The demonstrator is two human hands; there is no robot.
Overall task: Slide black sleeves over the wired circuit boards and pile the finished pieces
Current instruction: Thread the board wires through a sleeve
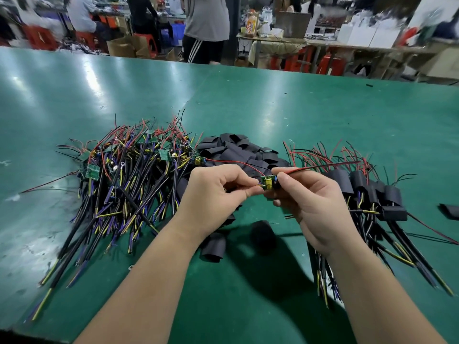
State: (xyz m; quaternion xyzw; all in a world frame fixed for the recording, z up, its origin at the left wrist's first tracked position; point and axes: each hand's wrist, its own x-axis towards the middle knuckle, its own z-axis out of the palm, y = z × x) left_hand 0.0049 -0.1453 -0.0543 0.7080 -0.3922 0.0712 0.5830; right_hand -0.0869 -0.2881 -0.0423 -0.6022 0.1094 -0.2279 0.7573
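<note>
Sleeves (214, 247), black and loose, lie nearest us on the green table (248, 306). Above them our left hand (213, 194) and right hand (313, 204) pinch one wired circuit board (267, 182) between fingertips. Beyond, bare boards (129, 170) pile left, sleeved pieces (372, 192) right.

At left on the tabletop (273, 108), a heap of unsleeved wired boards (129, 180), leads fanned toward the near edge. Just right of it and further back, a pile of loose sleeves (238, 150), touching the heap's right side. Before that pile, over the tabletop's middle, left hand (211, 192) and right hand (310, 202) close together, one circuit board (267, 182) pinched between them. Nearer still, below the hands, a stray sleeve (214, 247) and beside it a second stray sleeve (263, 234). At right, the pile of finished pieces (372, 192), well apart from the heap. Beyond it, at the right edge, a lone sleeve (449, 211). Far back right, a small scrap (369, 85), possibly another sleeve. Behind the far edge, a standing person (206, 28).
</note>
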